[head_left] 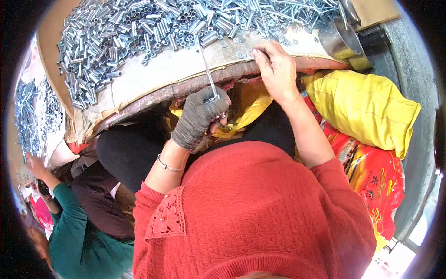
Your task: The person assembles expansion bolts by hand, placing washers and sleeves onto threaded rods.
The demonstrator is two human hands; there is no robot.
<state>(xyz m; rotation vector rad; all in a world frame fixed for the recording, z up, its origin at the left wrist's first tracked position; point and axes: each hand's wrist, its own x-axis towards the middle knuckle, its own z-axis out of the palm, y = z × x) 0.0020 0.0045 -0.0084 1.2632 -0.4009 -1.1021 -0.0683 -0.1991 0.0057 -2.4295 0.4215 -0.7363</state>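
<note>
My left hand (200,114), wrapped in grey cloth strips, is closed around a long thin metal bolt (207,67). The bolt points up and away from me over the table edge, and small metal fittings show at the fist. Above the table's front edge is my right hand (278,72), its thumb and forefinger drawn together close to some flat washers (241,55). Whether anything is between those fingertips is too small to tell. Beyond both hands lies a large heap of short metal sleeves (158,30), with long thin bolts (297,14) heaped towards the right.
A metal cup (341,42) lies at the table's right end, near a yellow woven sack (362,102) and a red printed bag (378,181). Yellow plastic (251,107) hangs below the table edge. At left, a co-worker in a green sleeve (69,209) reaches towards another metal heap (28,107).
</note>
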